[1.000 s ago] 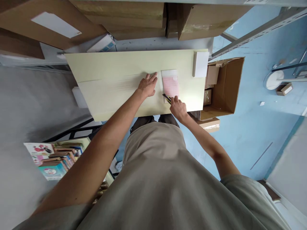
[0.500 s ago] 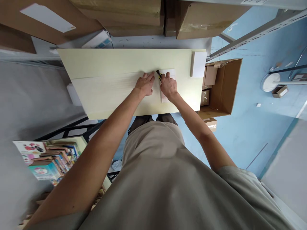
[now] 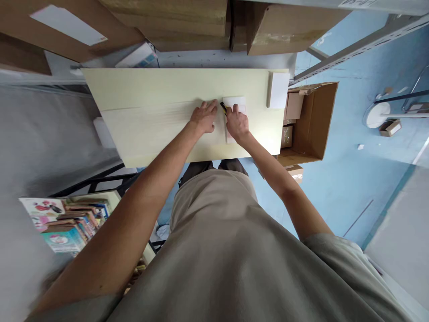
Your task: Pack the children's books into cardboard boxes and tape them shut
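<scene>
Right grip (image 3: pixel 237 123) is closed around a yellow-black cutter (image 3: pixel 223 108) at the pink packet (image 3: pixel 234 103), centre of the pale bench (image 3: pixel 150 129), while the left hand (image 3: pixel 203 118) lies flat just beside, so a slipping blade could probably reach those fingers.

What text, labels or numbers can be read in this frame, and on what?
None can be read.
White label on the cardboard box: no legible print.
Book covers at lower left: pictures show, titles too blurred.
Pink packet under the right hand: print too small.
Tag on the top shelf: blurred.
</scene>
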Tool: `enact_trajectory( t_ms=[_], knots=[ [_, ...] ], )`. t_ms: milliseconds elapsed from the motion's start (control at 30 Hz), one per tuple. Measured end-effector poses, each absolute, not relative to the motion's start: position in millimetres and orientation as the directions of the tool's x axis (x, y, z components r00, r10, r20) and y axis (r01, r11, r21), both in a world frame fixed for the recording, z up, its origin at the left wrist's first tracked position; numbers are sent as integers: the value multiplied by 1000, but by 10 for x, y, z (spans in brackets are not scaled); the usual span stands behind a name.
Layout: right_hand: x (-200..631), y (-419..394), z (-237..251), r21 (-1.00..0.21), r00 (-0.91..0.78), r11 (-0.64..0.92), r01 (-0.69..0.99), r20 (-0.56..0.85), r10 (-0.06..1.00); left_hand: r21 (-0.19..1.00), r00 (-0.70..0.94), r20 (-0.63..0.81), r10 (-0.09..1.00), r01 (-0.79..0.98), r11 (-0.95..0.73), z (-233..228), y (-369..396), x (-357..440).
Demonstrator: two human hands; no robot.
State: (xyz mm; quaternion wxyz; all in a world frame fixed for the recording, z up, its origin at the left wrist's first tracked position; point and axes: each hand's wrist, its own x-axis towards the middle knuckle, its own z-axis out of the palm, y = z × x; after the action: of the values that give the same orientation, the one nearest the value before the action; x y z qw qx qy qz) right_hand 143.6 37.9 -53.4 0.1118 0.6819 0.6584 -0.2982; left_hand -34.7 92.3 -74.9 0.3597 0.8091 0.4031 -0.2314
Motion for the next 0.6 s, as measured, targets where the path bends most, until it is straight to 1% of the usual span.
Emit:
enact_trajectory(
  t_ms=[133, 233, 333, 433, 533, 600],
  knots=[
    [1401, 233, -307, -200, -46, -100, 975, -616, 787, 384, 560, -685, 466, 821, -422, -682, 930, -332],
    [1373, 153, -203, -185, -24, -127, 974, -648, 761, 382, 559, -683, 470, 822, -422, -673, 930, -326],
    [1341, 114, -152, -204, 3, -179, 962, -651, 759, 381, 563, -679, 472, 819, -429, -726, 940, -330],
    [1310, 99, -70, -228, 32, -220, 949, -623, 782, 392, 569, -672, 475, 817, -423, -817, 942, -343],
    [1291, 69, 116, -223, 77, -257, 940, -595, 800, 457, 589, -626, 510, 808, -372, -831, 896, -363],
    [1285, 35, 298, -220, 123, -294, 930, -568, 814, 532, 604, -557, 570, 787, -313, -732, 831, -381]
  ],
)
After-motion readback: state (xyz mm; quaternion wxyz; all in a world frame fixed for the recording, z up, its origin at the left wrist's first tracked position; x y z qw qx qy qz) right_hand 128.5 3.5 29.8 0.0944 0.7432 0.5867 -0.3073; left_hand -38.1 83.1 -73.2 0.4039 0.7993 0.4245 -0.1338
